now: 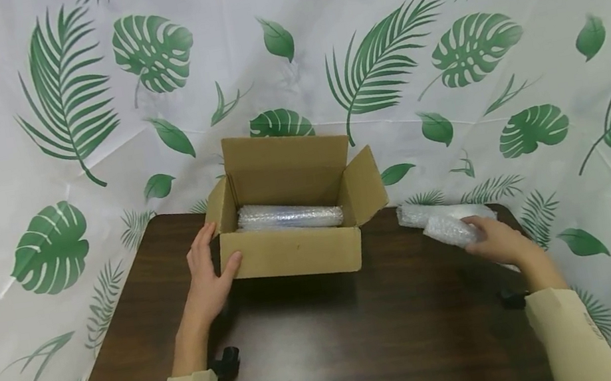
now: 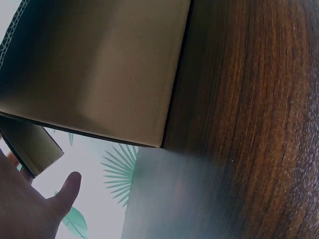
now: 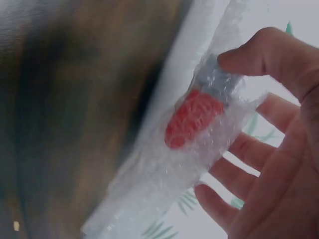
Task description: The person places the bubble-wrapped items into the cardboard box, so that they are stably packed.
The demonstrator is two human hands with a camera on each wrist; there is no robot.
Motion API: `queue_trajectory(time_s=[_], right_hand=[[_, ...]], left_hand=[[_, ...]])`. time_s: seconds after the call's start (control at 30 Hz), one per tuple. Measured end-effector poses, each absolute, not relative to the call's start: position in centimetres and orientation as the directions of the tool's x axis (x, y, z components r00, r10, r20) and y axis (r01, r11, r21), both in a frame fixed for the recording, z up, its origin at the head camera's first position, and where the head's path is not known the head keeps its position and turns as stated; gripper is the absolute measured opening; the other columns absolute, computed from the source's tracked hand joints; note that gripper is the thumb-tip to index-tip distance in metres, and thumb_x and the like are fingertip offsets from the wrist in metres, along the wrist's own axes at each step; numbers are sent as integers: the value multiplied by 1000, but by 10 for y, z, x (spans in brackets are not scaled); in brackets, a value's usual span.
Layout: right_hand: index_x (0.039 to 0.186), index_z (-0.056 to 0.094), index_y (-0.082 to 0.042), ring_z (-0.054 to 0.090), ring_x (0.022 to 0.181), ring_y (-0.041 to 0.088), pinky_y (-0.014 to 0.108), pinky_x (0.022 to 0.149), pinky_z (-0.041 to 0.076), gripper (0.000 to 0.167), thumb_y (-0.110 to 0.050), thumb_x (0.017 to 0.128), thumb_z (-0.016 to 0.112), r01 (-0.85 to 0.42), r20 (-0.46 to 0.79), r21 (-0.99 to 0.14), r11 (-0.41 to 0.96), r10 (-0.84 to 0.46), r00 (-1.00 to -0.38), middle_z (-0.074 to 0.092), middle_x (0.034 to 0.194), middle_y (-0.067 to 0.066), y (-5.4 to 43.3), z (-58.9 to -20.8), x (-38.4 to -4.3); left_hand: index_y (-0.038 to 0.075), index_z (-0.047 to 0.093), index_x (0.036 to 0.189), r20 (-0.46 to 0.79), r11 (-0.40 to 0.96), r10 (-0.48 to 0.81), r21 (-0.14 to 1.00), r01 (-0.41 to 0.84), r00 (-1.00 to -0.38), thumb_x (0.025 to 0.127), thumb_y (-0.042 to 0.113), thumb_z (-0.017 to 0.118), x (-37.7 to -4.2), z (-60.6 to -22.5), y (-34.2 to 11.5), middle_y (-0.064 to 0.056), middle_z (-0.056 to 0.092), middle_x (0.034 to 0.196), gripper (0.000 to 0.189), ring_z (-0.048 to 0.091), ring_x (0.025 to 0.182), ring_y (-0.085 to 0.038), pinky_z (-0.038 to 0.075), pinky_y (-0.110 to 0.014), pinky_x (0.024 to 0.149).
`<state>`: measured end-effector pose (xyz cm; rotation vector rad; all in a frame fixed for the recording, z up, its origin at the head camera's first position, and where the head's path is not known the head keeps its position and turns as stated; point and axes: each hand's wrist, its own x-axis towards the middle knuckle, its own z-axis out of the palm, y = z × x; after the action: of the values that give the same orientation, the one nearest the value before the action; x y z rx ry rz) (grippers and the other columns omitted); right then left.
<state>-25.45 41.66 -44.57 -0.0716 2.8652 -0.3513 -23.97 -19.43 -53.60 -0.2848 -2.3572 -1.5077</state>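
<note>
An open cardboard box (image 1: 292, 253) stands toward the back of the table, with bubble-wrapped items (image 1: 291, 214) lying inside. My left hand (image 1: 205, 281) rests at the box's front left corner, fingers along the left flap and thumb by the front flap. In the left wrist view that thumb is stretched out straight. On the right, my right hand (image 1: 499, 242) grips a bubble-wrapped package (image 1: 450, 231) between thumb and fingers. Through its wrap, the right wrist view shows a red and grey object (image 3: 194, 119). Behind it lies another bubble-wrapped piece (image 1: 415, 214).
The dark wooden table (image 1: 320, 350) extends in front of the box. A white sheet with green leaf prints (image 1: 287, 79) hangs right behind it and along both sides. The box's back flap (image 1: 284, 153) stands up and its right flap (image 1: 365, 184) leans outward.
</note>
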Motion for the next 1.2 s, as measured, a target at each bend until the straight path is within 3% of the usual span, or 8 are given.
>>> queue_trajectory(time_s=[0.13,0.3,0.57,0.87,1.1,1.2], right_hand=[[159,38,10,48,139,60,72,108,45,77,-27,102,72,-58,-205,-348,936,-136,-969,45,155,42,414,-428,-255],[160,34,12,43,143,62,73,112,41,77,-27,104,70,-95,-145,-373,923,-159,-976,39,159,43,410,-400,-256],[163,30,10,43,142,61,75,111,38,77,-32,107,63,-133,-68,-336,932,-165,-984,36,161,41,391,-351,-258],[165,35,1,43,145,54,75,114,34,71,-32,108,62,-220,-7,-360,907,-239,-971,41,163,32,355,-305,-278],[164,39,-3,45,145,45,69,116,37,69,-32,106,64,-272,-12,-350,896,-295,-955,45,163,24,314,-267,-298],[166,38,-6,45,145,44,68,116,37,71,-31,105,64,-306,9,-312,899,-320,-947,44,164,24,291,-248,-303]], left_hand=[[22,25,171,375,424,-5,840,338,-927,105,27,69,-239,-534,-194,-10,17,178,80,14,160,-39,23,-74,121],[22,25,171,372,427,-5,840,335,-928,105,27,69,-239,-533,-193,-10,17,178,80,13,160,-39,23,-74,122],[23,27,170,366,462,-26,830,314,-930,104,35,67,-237,-534,-192,-10,21,178,79,18,158,-45,9,-74,119],[22,26,171,379,450,-13,829,334,-925,105,32,69,-240,-535,-194,-11,20,178,79,17,158,-43,20,-75,119],[26,23,171,357,444,-21,840,311,-934,106,35,66,-238,-534,-195,-9,18,179,79,15,158,-43,18,-76,111],[30,21,172,348,445,-13,842,306,-937,107,38,64,-240,-535,-194,-7,16,179,79,13,160,-42,15,-77,113]])
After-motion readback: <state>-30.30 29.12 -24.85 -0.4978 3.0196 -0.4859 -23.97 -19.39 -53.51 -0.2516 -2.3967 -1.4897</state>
